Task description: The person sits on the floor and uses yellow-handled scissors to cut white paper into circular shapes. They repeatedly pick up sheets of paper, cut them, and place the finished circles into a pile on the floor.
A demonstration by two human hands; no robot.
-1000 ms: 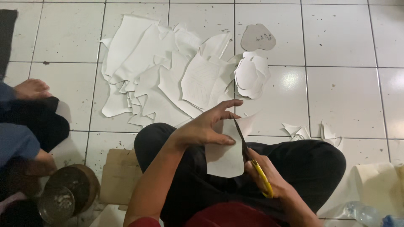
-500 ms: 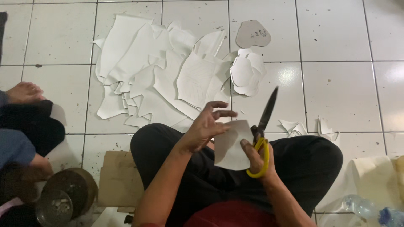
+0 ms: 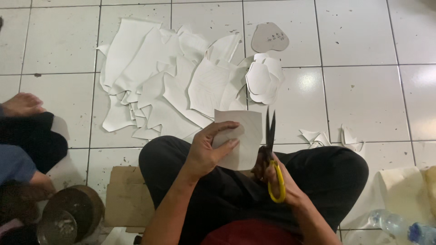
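Setting: a person sits cross-legged on a white tiled floor (image 3: 363,90), seen from above.
Left hand (image 3: 206,152): at frame centre, closed on a white sheet (image 3: 243,136), thumb on top, fingers curled over its left edge.
Right hand (image 3: 277,179): just right of centre, fingers closed through the yellow handles of scissors (image 3: 271,154); the dark blades point up the frame and stand nearly together at the sheet's right edge.
Sheet: roughly square, held up above the lap between the two hands. It looks thin, light and floppy, likely to bend or tear, so best pinched near the edge close to the blades.
Pile (image 3: 177,86): white offcuts on the floor in the upper middle, well apart from the hands.
Template (image 3: 270,38): grey rounded piece above the pile.
Lower left: another person's foot (image 3: 20,104).
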